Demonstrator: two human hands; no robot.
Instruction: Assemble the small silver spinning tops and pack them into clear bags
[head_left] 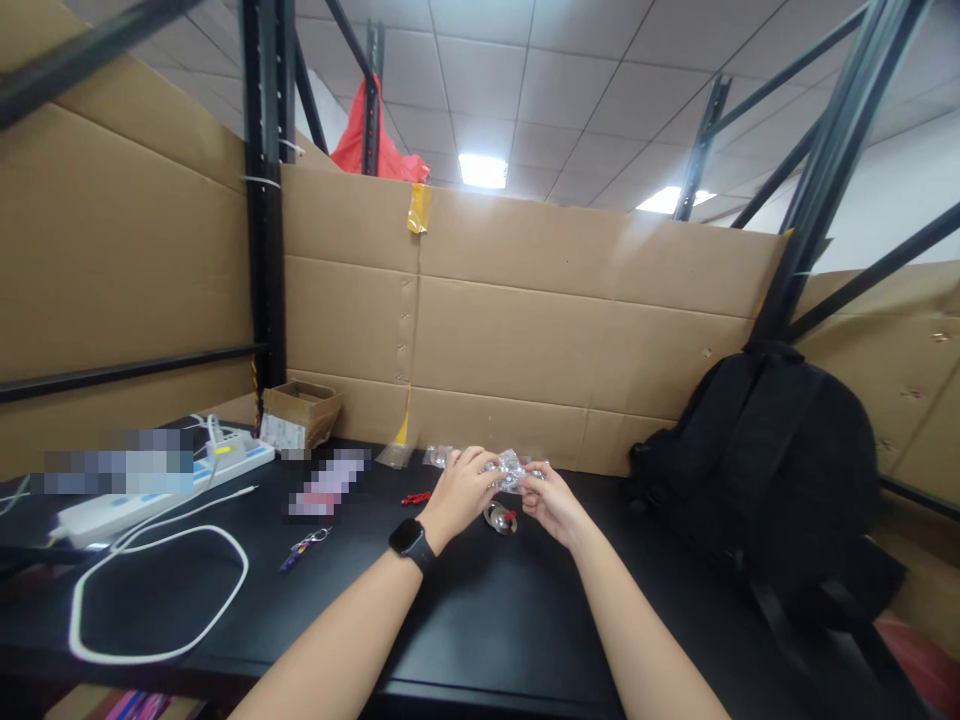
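Observation:
Both hands meet over the middle of the black tabletop (495, 610), holding a small crinkled clear plastic bag (511, 468) between them. My left hand (465, 492), with a dark watch on its wrist, pinches the bag's left side. The fingers of my right hand (551, 500) are closed on its right side. Shiny bits show through the plastic, but I cannot make out what they are. Just below the hands lies a round silver metal piece (500, 518) with something red on it. Left of my left hand are small red pieces (415, 498).
More clear plastic bags (438, 456) lie against the cardboard wall (510, 340). To the left are a keychain (304, 548), an open cardboard box (304, 415), a white power strip (165, 495) and a looped white cable (244, 560). A black backpack (772, 460) stands at right.

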